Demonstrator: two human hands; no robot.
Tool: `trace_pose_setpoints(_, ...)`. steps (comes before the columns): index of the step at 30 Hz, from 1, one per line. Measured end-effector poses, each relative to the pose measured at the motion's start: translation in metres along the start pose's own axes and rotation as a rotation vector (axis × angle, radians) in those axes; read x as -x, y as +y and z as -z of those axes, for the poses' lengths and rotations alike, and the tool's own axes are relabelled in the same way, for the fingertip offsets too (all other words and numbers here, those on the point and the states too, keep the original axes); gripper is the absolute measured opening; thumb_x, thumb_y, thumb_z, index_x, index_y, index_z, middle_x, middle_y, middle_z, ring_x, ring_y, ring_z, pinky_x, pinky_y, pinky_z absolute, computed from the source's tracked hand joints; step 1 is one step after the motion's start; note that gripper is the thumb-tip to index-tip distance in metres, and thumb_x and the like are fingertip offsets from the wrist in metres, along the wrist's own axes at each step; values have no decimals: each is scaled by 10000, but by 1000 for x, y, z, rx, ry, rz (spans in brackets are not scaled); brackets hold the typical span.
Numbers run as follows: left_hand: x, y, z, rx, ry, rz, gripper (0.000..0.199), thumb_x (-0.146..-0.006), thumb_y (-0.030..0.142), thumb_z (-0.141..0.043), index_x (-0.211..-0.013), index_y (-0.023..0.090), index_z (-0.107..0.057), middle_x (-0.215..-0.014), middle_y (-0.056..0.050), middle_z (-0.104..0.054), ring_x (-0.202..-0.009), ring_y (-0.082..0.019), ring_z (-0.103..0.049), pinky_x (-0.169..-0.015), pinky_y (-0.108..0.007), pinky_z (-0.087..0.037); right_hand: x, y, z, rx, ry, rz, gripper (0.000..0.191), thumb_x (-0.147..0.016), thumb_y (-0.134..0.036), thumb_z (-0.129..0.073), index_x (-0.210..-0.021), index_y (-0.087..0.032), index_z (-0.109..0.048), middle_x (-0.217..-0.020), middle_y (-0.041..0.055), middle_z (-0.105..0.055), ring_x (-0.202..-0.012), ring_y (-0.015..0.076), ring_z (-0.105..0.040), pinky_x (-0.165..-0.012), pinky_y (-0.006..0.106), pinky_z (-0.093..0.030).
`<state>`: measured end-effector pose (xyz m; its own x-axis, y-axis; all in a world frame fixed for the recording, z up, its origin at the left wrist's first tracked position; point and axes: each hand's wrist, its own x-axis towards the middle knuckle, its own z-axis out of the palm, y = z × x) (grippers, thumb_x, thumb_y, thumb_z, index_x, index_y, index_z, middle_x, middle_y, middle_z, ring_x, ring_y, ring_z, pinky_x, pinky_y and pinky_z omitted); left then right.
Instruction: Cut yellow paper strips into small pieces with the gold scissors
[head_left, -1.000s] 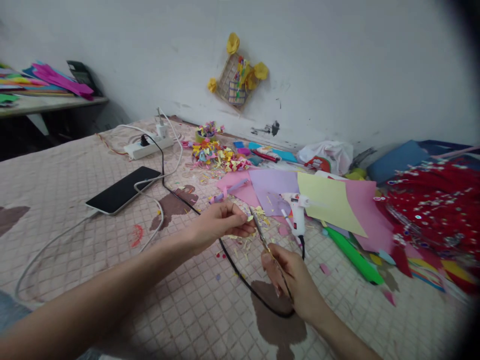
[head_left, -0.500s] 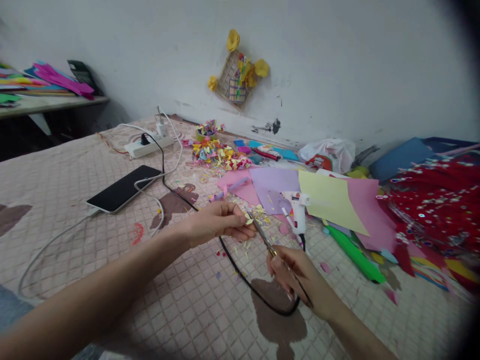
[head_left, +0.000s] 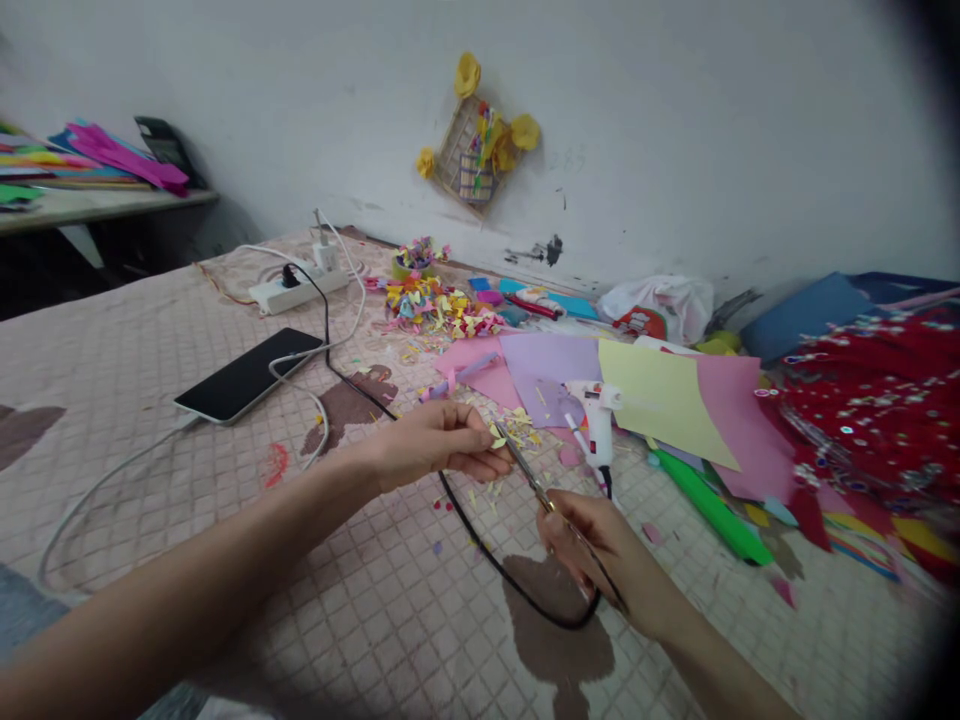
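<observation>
My left hand [head_left: 454,442] is closed, pinching a small pale yellow paper piece [head_left: 498,436] between thumb and fingertips. In my right hand [head_left: 589,540] is a pair of slim metal tweezers [head_left: 529,475], gripped near the middle, its back end reaching past the hand. The tweezers' tip meets or nearly meets the yellow paper; whether it clamps it I cannot tell. Beneath and beyond the hands lie pale yellow paper scraps [head_left: 525,432]. A white hot glue gun [head_left: 598,425] rests just behind my right hand.
Lilac [head_left: 544,370] and yellow paper sheets [head_left: 660,395] lie at the back, near a pile of small paper flowers [head_left: 435,305]. A phone [head_left: 251,375], power strip [head_left: 296,290] and black cord [head_left: 487,550] occupy the left and middle. Red glittery material [head_left: 877,410] is heaped at right.
Hardly anything differs: both hands keep their hold on the paper piece and the tweezers. The view has shifted very slightly.
</observation>
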<state>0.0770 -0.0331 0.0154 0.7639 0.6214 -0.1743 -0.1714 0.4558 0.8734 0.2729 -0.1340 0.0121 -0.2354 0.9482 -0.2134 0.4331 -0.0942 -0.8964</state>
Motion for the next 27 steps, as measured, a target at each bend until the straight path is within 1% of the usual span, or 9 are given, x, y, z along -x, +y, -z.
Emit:
trace_pose_setpoints(12, 0, -2, 3, 1, -13, -10, 183, -716, 223, -665, -713, 103, -527, -784, -82, -701, -729, -143, -671, -714, -258, -525, 1, -3, 1, 71, -5, 26, 465, -822, -589, -374, -576, -194, -358, -458, -68, -328, -413, 73, -312, -396, 207, -219)
trace_pose_setpoints(17, 0, -1, 2, -8, -18, -17, 182, -729, 224, -653, -706, 105, -518, -782, -80, -698, -736, -144, -669, -714, -260, -524, 0, 2, 2, 50, 5, 10, 462, -816, -580, -400, -570, -191, -364, -440, -72, -335, -384, 63, -309, -374, 198, -208)
trace_pose_setpoints(20, 0, -1, 2, -39, -17, -31, 172, -735, 217, -647, -715, 105, -518, -837, -81, -694, -745, -139, -667, -714, -257, -523, -2, 6, 0, -31, 9, 6, 445, -814, -578, -403, -604, -186, -402, -429, -77, -347, -356, 59, -314, -352, 186, -226)
trace_pose_setpoints(22, 1, -1, 1, -75, -21, -33, 169, -738, 224, -643, -726, 108, -521, -864, -76, -691, -749, -136, -665, -709, -256, -523, -3, 6, -2, -96, 39, 14, 441, -797, -595, -411, -642, -182, -428, -429, -81, -355, -346, 58, -315, -344, 182, -254)
trace_pose_setpoints(24, 1, -3, -1, -134, -26, -11, 180, -737, 247, -642, -730, 107, -529, -827, -66, -693, -727, -131, -664, -687, -248, -524, -5, 3, -5, -137, 103, 19, 430, -775, -598, -439, -669, -181, -443, -433, -84, -360, -343, 59, -327, -342, 182, -288)
trace_pose_setpoints(27, 2, -5, -6, -251, -50, 46, 198, -741, 280, -633, -737, 102, -547, -759, -57, -690, -668, -119, -657, -644, -237, -523, -8, -4, -7, -143, 181, 14, 351, -768, -521, -509, -716, -175, -486, -449, -79, -392, -354, 64, -365, -346, 180, -321)
